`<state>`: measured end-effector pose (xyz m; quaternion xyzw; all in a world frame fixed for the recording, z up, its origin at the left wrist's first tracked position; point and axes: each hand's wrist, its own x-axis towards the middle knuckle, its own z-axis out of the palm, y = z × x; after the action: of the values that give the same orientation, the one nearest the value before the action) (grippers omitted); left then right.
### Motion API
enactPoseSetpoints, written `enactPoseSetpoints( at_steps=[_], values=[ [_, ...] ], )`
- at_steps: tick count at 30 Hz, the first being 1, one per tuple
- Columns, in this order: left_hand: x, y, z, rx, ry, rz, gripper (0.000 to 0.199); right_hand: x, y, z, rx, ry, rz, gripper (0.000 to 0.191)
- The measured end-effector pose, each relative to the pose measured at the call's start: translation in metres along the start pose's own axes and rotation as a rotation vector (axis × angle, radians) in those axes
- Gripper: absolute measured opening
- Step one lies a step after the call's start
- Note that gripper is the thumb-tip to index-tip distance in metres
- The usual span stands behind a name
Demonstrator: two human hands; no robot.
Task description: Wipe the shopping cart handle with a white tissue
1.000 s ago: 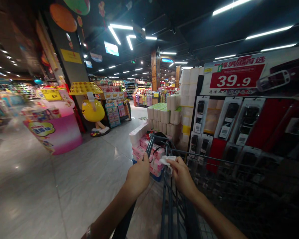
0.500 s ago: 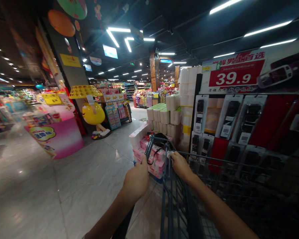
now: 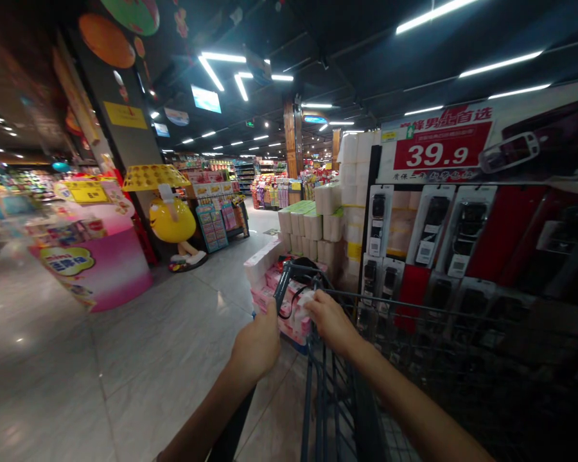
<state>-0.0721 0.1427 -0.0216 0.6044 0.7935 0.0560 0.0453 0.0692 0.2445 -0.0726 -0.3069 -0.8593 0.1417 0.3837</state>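
Observation:
My left hand [image 3: 256, 343] is closed round the dark grey handle [image 3: 282, 285] of a shopping cart. A thin black strap [image 3: 293, 304] hangs in a loop beside that handle. Close by on the right, my right hand [image 3: 331, 321] pinches a white crumpled piece [image 3: 304, 308] that looks like tissue, near the corner of the cart frame. Its exact material is too small to tell. The wire basket [image 3: 325, 391] of the cart stretches below and to the right of my right arm.
Pink packs [image 3: 264, 282] are stacked low just past the handle, with white paper rolls [image 3: 313, 224] behind. A rack of watches [image 3: 433, 224] stands close on the right. Left are a pink display stand [image 3: 110, 273], a yellow figure [image 3: 172, 219] and grey floor [image 3: 173, 359].
My right hand has shifted left and slightly down across the cart's corner, and more of the white piece shows. My left hand keeps its grip on the handle. The view has turned slightly right.

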Motion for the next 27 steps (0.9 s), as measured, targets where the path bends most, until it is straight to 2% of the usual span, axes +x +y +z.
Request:
enactPoseSetpoints(
  at_steps=[2, 5, 11, 13, 17, 19, 20, 22, 25, 27],
  values=[
    [0.0, -0.001, 0.0, -0.027, 0.0, 0.004, 0.047, -0.005, -0.007, 0.001, -0.061, -0.06, -0.013, 0.026],
    [0.001, -0.002, 0.002, -0.039, 0.005, 0.01, 0.045, -0.014, -0.014, -0.001, -0.044, -0.08, -0.005, 0.025],
    [0.001, -0.003, 0.002, -0.075, 0.008, 0.044, 0.044, -0.037, -0.025, -0.01, 0.326, -0.051, 0.014, 0.032],
    [0.001, -0.003, 0.001, -0.079, 0.008, 0.05, 0.044, -0.04, -0.025, -0.014, 0.494, -0.044, 0.107, 0.031],
    [0.0, -0.003, 0.001, -0.074, 0.017, 0.043, 0.048, -0.042, -0.018, -0.021, 0.816, -0.086, 0.418, 0.02],
    [0.0, -0.003, 0.002, -0.073, 0.022, 0.043, 0.049, -0.046, -0.016, -0.02, 0.858, -0.007, 0.479, 0.024],
    [0.0, -0.003, 0.002, -0.072, 0.023, 0.046, 0.049, -0.049, -0.016, -0.018, 0.822, 0.06, 0.453, 0.025],
    [-0.001, -0.003, 0.003, -0.061, 0.029, 0.055, 0.049, -0.057, -0.017, -0.012, 0.664, 0.162, 0.314, 0.024],
    [-0.002, -0.002, 0.004, -0.014, 0.024, 0.032, 0.049, -0.068, -0.019, -0.001, 0.408, 0.141, 0.078, 0.033],
    [-0.002, -0.002, 0.004, 0.028, 0.01, 0.009, 0.05, -0.07, -0.019, 0.004, 0.304, 0.105, 0.022, 0.04]
  ],
)
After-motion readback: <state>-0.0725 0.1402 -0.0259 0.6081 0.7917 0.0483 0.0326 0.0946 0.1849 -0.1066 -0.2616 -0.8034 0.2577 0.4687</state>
